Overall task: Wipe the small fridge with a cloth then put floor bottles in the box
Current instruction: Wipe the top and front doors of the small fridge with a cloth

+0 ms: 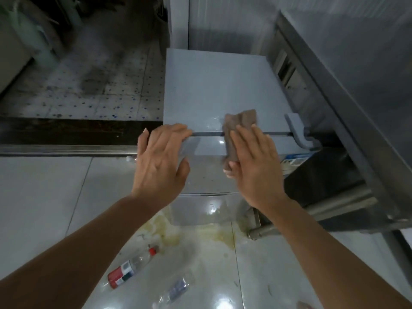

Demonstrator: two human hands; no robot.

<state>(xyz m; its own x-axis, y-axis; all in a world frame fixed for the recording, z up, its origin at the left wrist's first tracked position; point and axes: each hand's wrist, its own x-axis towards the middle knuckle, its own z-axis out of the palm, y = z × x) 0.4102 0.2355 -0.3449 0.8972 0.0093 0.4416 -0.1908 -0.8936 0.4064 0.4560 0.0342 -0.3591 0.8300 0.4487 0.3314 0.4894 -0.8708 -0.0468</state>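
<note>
1. Clearly the fridge [209, 90] is the heaviest thing here: a rigid, smooth grey box that looks unlikely to shift under wiping pressure. It stands straight ahead of both hands, its top beyond the fingertips and its door face under the palms. Its glossy skin shows damp patches, so it is probably slick to the touch.

2. The left hand [161, 159] lies spread on the near left corner of the fridge, fingers almost straight over the top edge, gripping nothing; it seems to steady the body.

3. The right hand [254, 166] lies flat with straight fingers, pressing the cloth [236, 128] against the front edge. The cloth is soft, brown and folded, limp enough to drape over the lip, and pokes out past the fingertips. It is best worked under a flat palm.

4. Below the left forearm, a red-capped bottle [131, 267] lies on the wet floor [44, 197]. It looks empty, light and crushable, likely slippery; the body, mid-length, is the place to take it.

5. Nearer, a clear bottle [176, 291] lies just beside it, crumpled.

6. No box is visible.
</note>
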